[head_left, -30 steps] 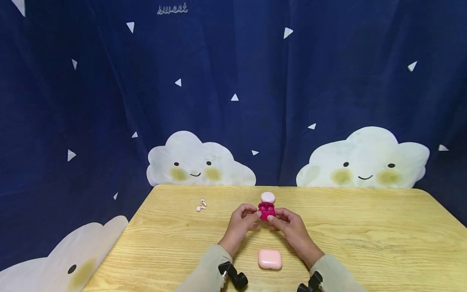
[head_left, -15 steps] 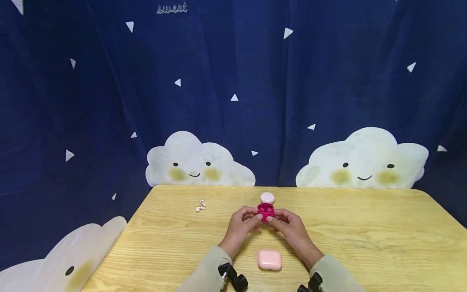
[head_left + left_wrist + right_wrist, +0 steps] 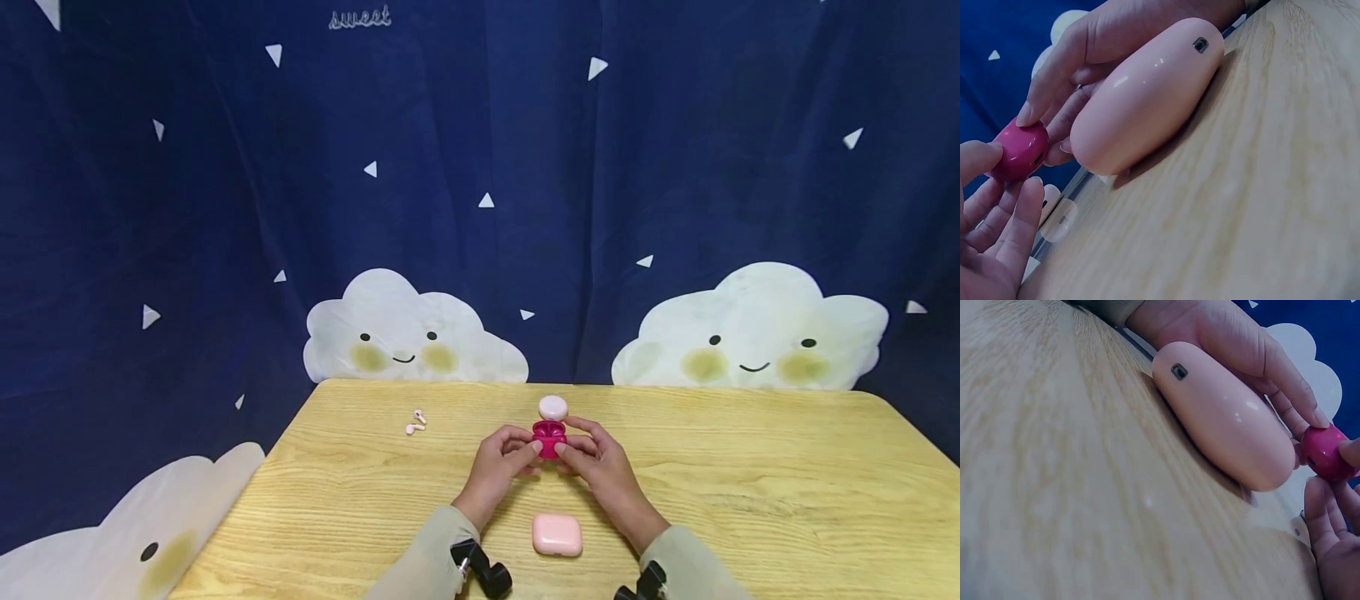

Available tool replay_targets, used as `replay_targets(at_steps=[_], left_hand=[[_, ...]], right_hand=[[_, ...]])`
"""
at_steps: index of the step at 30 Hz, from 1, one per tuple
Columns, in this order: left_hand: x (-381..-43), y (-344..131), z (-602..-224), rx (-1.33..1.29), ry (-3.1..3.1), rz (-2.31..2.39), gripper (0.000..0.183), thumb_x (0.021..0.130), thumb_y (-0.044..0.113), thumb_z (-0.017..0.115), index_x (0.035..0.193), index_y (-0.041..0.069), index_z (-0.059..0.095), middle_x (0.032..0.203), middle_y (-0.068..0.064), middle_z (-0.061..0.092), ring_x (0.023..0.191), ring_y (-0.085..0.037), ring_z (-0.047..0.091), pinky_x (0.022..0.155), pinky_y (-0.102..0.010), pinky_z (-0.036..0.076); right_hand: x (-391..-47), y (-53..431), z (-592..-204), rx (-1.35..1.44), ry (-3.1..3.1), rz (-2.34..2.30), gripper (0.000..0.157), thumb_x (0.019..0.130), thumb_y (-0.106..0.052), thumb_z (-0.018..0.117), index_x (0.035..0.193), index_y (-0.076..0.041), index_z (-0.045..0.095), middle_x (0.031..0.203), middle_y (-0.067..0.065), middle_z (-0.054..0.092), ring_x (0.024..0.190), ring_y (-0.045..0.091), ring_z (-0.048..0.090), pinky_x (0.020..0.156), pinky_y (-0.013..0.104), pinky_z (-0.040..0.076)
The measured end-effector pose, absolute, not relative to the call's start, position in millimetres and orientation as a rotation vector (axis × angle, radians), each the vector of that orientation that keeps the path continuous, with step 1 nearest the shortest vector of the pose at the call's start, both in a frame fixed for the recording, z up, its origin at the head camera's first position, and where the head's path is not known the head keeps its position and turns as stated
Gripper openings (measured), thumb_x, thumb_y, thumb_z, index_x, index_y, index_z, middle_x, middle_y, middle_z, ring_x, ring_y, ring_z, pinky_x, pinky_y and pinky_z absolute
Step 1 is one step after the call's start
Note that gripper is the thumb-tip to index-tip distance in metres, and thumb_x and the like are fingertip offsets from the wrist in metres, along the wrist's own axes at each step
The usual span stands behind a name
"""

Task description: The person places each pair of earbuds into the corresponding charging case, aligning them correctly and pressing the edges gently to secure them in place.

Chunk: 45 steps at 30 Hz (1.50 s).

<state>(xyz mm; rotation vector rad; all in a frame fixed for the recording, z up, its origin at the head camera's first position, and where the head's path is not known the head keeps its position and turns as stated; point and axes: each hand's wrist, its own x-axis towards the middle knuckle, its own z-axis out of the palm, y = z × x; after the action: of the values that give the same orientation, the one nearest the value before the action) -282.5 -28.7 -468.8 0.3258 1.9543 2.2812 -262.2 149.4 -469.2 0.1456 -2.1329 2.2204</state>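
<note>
Over a pale wooden tabletop (image 3: 750, 483) we hold a small, glossy magenta earbud case (image 3: 549, 437) between both hands, above the middle of the surface. Our left hand (image 3: 504, 460) curls its thumb and fingertips against the case's left side, pinching it; our right hand (image 3: 600, 463) pinches the right side the same way, with one finger reaching over the far edge. The case's lid looks to be raised, though the head view is too small to show what lies inside. In the left wrist view the magenta earbud case (image 3: 1019, 150) sits between the fingertips (image 3: 979, 159) of the left hand and those of the right; the right wrist view shows the same case (image 3: 1327, 453) gripped from the other side.

Nearer to us, between our two beige sleeves (image 3: 427, 558), a closed pale pink rounded-rectangular plastic case (image 3: 557, 534) lies flat on the tabletop, well apart from the hands; it fills the middle of both wrist views (image 3: 1147, 94) (image 3: 1222, 412), its small dark port facing the cameras. Just beyond the magenta case, a small pale pink oval case (image 3: 553, 407) rests on the wood. Further left, two loose pale pink earbuds (image 3: 415, 422) lie close together near the tabletop's far edge.

Behind it all hangs a navy fabric backdrop (image 3: 187, 208) dotted with white triangles and printed with smiling white clouds (image 3: 405, 333).
</note>
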Motion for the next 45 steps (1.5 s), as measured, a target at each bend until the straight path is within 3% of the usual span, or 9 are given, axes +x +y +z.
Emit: replay_targets(at_steps=[6, 11, 26, 45], left_hand=[[-283.5, -28.7, -469.8, 0.329, 1.953, 2.296, 0.055, 0.088, 0.01, 0.069, 0.134, -0.003, 0.043, 0.099, -0.013, 0.066, 0.084, -0.017, 0.067, 0.078, -0.039, 0.056], [-284.5, -30.2, -469.9, 0.364, 1.952, 2.291, 0.059, 0.09, 0.009, 0.067, 0.142, 0.007, 0.041, 0.107, -0.016, 0.066, 0.089, -0.019, 0.067, 0.079, -0.041, 0.056], [-283.5, -30.6, -469.4, 0.423, 1.958, 2.271, 0.038, 0.091, 0.009, 0.065, 0.128, 0.004, 0.06, 0.108, -0.015, 0.064, 0.084, -0.017, 0.065, 0.075, -0.038, 0.057], [-283.5, -30.5, -469.7, 0.386, 1.98, 2.247, 0.03, 0.091, 0.01, 0.066, 0.12, 0.007, 0.064, 0.104, -0.013, 0.064, 0.083, -0.021, 0.064, 0.072, -0.037, 0.057]], right_hand=[[-262.2, 149.5, -469.1, 0.184, -2.138, 2.214, 0.054, 0.09, -0.016, 0.069, 0.137, -0.004, 0.047, 0.111, 0.021, 0.066, 0.089, 0.016, 0.067, 0.077, 0.032, 0.056], [-261.8, 149.0, -468.2, 0.179, -2.162, 2.203, 0.054, 0.09, -0.015, 0.069, 0.138, -0.005, 0.048, 0.112, 0.02, 0.066, 0.09, 0.016, 0.067, 0.077, 0.032, 0.056], [-262.2, 148.2, -468.3, 0.161, -2.195, 2.167, 0.046, 0.089, -0.013, 0.069, 0.132, -0.005, 0.057, 0.112, 0.019, 0.066, 0.088, 0.016, 0.067, 0.073, 0.03, 0.056], [-261.3, 147.4, -467.5, 0.184, -2.183, 2.17, 0.038, 0.09, -0.013, 0.069, 0.125, -0.003, 0.06, 0.111, 0.019, 0.066, 0.091, 0.016, 0.065, 0.073, 0.031, 0.056]])
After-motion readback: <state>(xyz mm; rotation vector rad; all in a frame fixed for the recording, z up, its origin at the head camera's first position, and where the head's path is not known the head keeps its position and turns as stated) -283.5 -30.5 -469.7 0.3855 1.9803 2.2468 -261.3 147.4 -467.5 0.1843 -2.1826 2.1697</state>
